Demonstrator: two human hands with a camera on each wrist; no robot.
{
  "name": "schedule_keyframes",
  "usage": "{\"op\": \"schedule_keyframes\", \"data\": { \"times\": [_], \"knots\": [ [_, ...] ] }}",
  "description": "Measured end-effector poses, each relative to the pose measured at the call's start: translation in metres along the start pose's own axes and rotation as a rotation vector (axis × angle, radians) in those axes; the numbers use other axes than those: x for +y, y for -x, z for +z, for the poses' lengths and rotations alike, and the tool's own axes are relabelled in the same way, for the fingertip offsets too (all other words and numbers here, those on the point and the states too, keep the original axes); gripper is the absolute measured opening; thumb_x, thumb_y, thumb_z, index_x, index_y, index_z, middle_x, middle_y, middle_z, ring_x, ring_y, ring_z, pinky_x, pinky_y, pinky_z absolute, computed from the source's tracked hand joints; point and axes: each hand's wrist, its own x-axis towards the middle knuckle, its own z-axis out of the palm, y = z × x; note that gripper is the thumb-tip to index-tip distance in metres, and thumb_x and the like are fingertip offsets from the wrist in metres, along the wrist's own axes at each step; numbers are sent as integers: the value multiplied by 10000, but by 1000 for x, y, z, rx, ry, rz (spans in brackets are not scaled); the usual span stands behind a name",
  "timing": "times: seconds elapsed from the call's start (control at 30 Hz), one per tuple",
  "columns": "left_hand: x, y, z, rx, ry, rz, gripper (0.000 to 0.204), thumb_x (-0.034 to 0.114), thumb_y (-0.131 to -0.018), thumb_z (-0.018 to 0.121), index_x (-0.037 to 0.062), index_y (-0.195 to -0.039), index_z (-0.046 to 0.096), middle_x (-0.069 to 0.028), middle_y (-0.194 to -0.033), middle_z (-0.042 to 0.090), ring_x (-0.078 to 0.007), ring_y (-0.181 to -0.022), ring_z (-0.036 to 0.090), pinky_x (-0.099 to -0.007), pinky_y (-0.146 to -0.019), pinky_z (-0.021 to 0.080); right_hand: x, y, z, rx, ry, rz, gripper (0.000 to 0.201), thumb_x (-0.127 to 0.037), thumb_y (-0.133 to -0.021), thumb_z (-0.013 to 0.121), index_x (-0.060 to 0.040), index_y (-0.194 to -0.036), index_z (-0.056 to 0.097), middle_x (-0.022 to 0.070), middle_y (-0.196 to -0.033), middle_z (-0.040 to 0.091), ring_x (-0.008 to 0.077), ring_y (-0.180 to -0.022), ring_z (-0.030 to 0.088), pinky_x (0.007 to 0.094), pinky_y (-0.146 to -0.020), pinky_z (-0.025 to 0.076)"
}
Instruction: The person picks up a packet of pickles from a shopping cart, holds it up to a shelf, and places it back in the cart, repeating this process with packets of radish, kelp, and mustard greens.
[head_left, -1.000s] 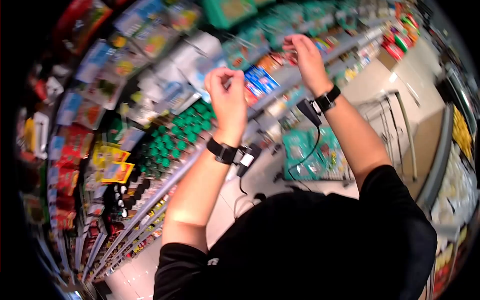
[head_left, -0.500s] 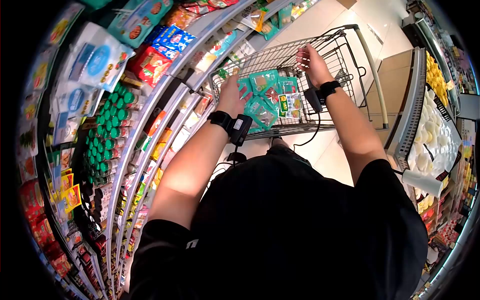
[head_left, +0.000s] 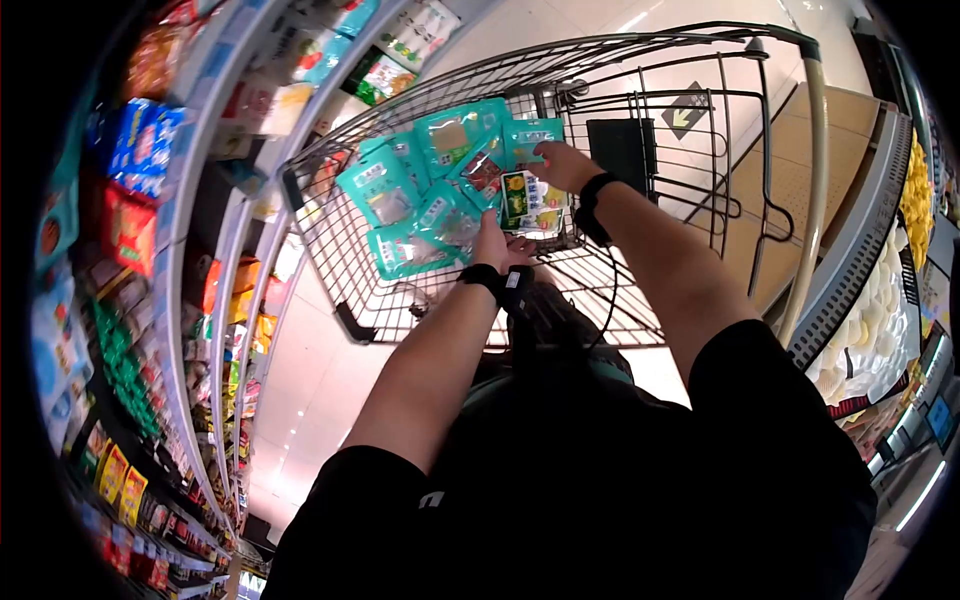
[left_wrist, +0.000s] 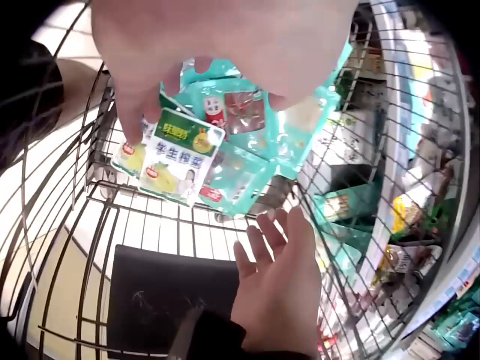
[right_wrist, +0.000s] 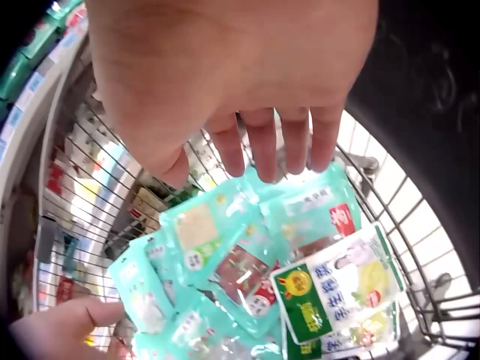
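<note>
Both my hands reach into a wire shopping cart (head_left: 330,240). Several teal snack packets (head_left: 410,190) lie heaped in its basket, with a white and green packet (head_left: 528,200) on top near the middle. My left hand (head_left: 497,238) hovers just above the near side of the heap, fingers relaxed and holding nothing. My right hand (head_left: 550,160) is over the far side, fingers straight and spread above the teal packets (right_wrist: 225,247). From the left wrist view the white and green packet (left_wrist: 176,157) lies just under my fingers, and the right hand (left_wrist: 274,262) is open beyond it.
Stocked supermarket shelves (head_left: 130,220) run along the left. The cart's handle (head_left: 815,150) and a black seat flap (head_left: 620,150) are at its far end. A chilled display of pale and yellow goods (head_left: 880,310) lines the right. Pale floor (head_left: 320,380) shows below the cart.
A second ago both hands were raised at the shelf with fingers pinched. They have dropped into the cart basket, and the view has tipped down onto the packets.
</note>
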Motion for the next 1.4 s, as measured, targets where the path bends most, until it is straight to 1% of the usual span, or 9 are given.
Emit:
{"op": "schedule_keyframes", "data": {
  "times": [0.13,0.27,0.33,0.47,0.67,0.77,1.0,1.13,1.4],
  "knots": [
    [-28,-61,16,-80,55,-99,606,591,-805,498,101,-1160,522,-97,-1144,537,-317,-1095,497,-519,-942,411,91,-14,96,63,-30,19,299,-297,-734,655,-106,-963,675,136,-861,665,310,-887,635,445,-770,513],
    [-42,-140,3,-685,173,-130,550,602,-856,458,114,-1086,566,-71,-937,634,-287,-864,627,-490,-780,529,98,2,105,33,-24,77,550,-233,-611,716,-83,-1116,556,180,-1115,551,332,-1039,532,425,-918,422],
    [-49,-167,1,-129,129,-145,571,649,-798,493,117,-994,564,-70,-880,615,-281,-801,619,-496,-744,535,80,11,98,47,20,194,430,-204,-642,686,-84,-1038,569,128,-965,587,315,-942,560,417,-839,456],
    [-58,-187,-15,-14,-98,-182,640,708,-757,487,116,-987,565,-56,-847,614,-229,-801,599,-368,-658,500,71,19,88,-49,165,264,509,-202,-746,633,-40,-1194,454,176,-992,598,309,-941,597,421,-789,484],
    [-57,-201,-44,-215,-152,45,344,374,-942,496,61,-1077,552,-81,-965,617,-192,-819,607,-291,-672,508,71,21,88,-50,-25,461,565,-249,-748,667,-55,-1232,450,221,-1062,576,330,-978,601,423,-790,504],
    [-31,-257,-97,-339,-852,447,651,387,-667,769,-9,-1100,488,-165,-855,642,-345,-833,628,-406,-684,510,65,25,64,-86,33,482,580,-332,-703,710,-50,-1177,531,215,-1103,561,306,-1049,574,410,-842,492],
    [59,-112,-35,-429,-1372,966,428,355,-961,422,18,-1221,374,-127,-1123,505,-282,-979,552,-443,-734,497,37,40,73,-127,-526,250,469,-375,-743,674,-81,-1105,618,193,-1145,573,314,-1058,568,377,-883,460],
    [85,-26,24,-505,-531,335,362,367,-959,444,112,-1215,410,-99,-1108,515,-251,-982,525,-441,-717,465,-37,68,14,191,-592,195,408,-340,-789,632,-70,-1094,614,178,-1043,621,303,-1027,588,374,-884,456],
    [76,207,28,-798,-610,577,350,335,-943,514,60,-1151,455,-105,-1084,558,-221,-981,546,-377,-842,446,-177,180,-70,532,-752,126,522,-496,-945,384,-51,-1111,601,148,-939,643,256,-862,625,370,-784,500]
  ]
}}
